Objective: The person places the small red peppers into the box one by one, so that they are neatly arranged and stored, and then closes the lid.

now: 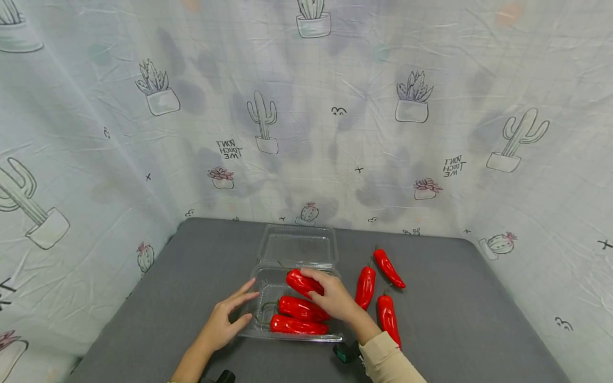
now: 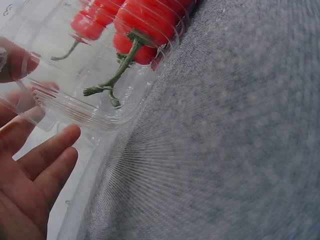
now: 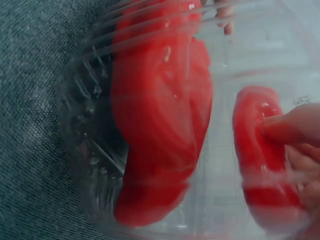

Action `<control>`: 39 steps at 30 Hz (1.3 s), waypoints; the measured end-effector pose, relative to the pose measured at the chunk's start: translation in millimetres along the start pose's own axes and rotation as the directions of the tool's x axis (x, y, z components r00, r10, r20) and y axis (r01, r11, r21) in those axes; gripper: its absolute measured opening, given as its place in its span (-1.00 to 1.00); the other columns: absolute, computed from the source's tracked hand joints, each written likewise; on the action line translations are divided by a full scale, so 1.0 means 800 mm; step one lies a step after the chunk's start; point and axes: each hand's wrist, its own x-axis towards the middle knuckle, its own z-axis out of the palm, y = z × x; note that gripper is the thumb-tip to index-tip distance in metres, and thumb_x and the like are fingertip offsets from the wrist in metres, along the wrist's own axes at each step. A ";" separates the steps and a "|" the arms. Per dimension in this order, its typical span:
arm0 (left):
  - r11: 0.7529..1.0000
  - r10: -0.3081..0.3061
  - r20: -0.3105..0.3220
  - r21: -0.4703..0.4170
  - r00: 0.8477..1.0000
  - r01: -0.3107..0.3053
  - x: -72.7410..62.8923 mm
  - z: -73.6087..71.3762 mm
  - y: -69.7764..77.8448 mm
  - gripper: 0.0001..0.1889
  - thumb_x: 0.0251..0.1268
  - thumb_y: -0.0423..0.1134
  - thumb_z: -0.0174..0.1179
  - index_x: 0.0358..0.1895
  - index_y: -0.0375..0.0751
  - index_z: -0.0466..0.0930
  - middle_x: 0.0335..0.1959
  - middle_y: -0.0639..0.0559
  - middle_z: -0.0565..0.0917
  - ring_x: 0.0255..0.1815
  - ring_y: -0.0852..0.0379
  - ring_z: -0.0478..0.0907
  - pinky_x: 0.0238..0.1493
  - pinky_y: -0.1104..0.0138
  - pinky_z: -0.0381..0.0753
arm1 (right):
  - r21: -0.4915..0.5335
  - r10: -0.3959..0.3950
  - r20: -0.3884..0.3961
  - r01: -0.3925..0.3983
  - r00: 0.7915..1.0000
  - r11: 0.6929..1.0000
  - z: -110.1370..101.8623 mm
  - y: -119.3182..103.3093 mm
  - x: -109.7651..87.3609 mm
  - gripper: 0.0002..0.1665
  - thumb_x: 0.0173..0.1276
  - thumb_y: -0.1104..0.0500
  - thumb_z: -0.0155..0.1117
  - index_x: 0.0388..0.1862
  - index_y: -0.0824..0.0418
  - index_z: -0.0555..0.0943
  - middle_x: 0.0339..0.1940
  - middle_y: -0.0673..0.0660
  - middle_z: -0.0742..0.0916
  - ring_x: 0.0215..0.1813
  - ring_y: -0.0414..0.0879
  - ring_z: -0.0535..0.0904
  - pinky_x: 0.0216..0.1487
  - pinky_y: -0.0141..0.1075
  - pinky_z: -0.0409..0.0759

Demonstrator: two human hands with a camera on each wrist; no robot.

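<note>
A clear plastic clamshell box (image 1: 270, 282) stands on the table with its hinged lid (image 1: 299, 249) folded back. Inside, two long red peppers (image 1: 303, 308) lie side by side near the front wall, green stems pointing left. My right hand (image 1: 332, 298) grips another red pepper (image 1: 298, 281) from above, over the back half of the box; in the right wrist view, thumb and fingers pinch this pepper (image 3: 255, 150). My left hand (image 1: 225, 319) is at the box's left side, fingers extended; the left wrist view shows fingertips (image 2: 65, 135) close against the plastic wall.
To the right of the box, three more red peppers lie loose on the grey tabletop (image 1: 455, 308): one upper (image 1: 389, 268), one middle (image 1: 365, 287), one nearer (image 1: 388, 319). A cactus-print curtain (image 1: 306, 149) hangs behind the table and along both sides.
</note>
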 end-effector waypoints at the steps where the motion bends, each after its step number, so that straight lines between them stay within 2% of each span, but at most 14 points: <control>1: 1.000 0.003 -0.001 0.004 1.000 -0.003 0.000 0.000 0.000 -0.56 0.16 -0.44 0.22 0.17 -0.32 0.51 0.37 -0.25 0.34 0.40 0.26 0.25 0.16 0.36 0.52 | -0.009 0.000 0.006 0.000 1.000 1.000 0.001 0.000 0.000 -0.38 0.26 0.33 0.24 0.32 0.14 0.42 0.26 0.08 0.57 0.12 -0.07 0.55 0.10 -0.20 0.60; 8: 1.000 0.008 0.000 -0.006 1.000 -0.008 0.001 0.001 0.002 -0.56 0.16 -0.46 0.21 0.17 -0.33 0.51 0.37 -0.28 0.34 0.40 0.26 0.25 0.16 0.38 0.51 | -0.030 0.018 0.033 -0.017 0.999 0.999 0.002 0.000 0.002 -0.40 0.26 0.35 0.22 0.30 0.17 0.44 0.25 0.10 0.58 0.17 -0.03 0.53 0.16 -0.08 0.56; 14: 1.000 -0.008 0.003 -0.011 1.000 0.008 0.003 -0.001 0.006 -0.55 0.16 -0.45 0.21 0.17 -0.32 0.51 0.38 -0.26 0.33 0.39 0.25 0.25 0.15 0.32 0.54 | -0.060 0.029 0.063 -0.026 0.998 0.998 0.003 -0.001 0.005 -0.43 0.26 0.35 0.22 0.28 0.19 0.46 0.23 0.12 0.60 0.21 -0.02 0.53 0.20 -0.07 0.52; 19: 1.000 -0.001 0.004 -0.005 1.000 0.001 0.002 -0.001 0.005 -0.55 0.16 -0.45 0.22 0.17 -0.32 0.51 0.37 -0.28 0.33 0.39 0.26 0.25 0.15 0.35 0.53 | -0.105 0.039 0.083 -0.030 0.996 0.994 0.003 -0.003 0.008 -0.44 0.25 0.35 0.22 0.27 0.19 0.47 0.21 0.11 0.61 0.19 -0.02 0.54 0.20 -0.08 0.53; 35: 0.999 0.010 0.006 -0.034 1.000 -0.010 0.002 -0.001 0.004 -0.55 0.14 -0.48 0.21 0.17 -0.35 0.50 0.36 -0.33 0.33 0.39 0.26 0.24 0.19 0.49 0.41 | -0.223 0.010 0.098 0.012 0.995 0.975 0.006 -0.003 0.015 -0.40 0.22 0.39 0.25 0.27 0.19 0.47 0.23 0.11 0.60 0.23 -0.01 0.52 0.24 -0.10 0.50; 39: 0.999 -0.003 0.003 -0.047 1.000 0.003 0.002 -0.001 0.005 -0.54 0.14 -0.48 0.22 0.17 -0.31 0.51 0.36 -0.32 0.33 0.39 0.27 0.24 0.20 0.51 0.40 | -0.251 0.002 0.101 0.024 0.995 0.968 0.007 -0.004 0.016 -0.40 0.22 0.39 0.26 0.28 0.18 0.47 0.23 0.11 0.60 0.23 -0.01 0.53 0.22 -0.10 0.51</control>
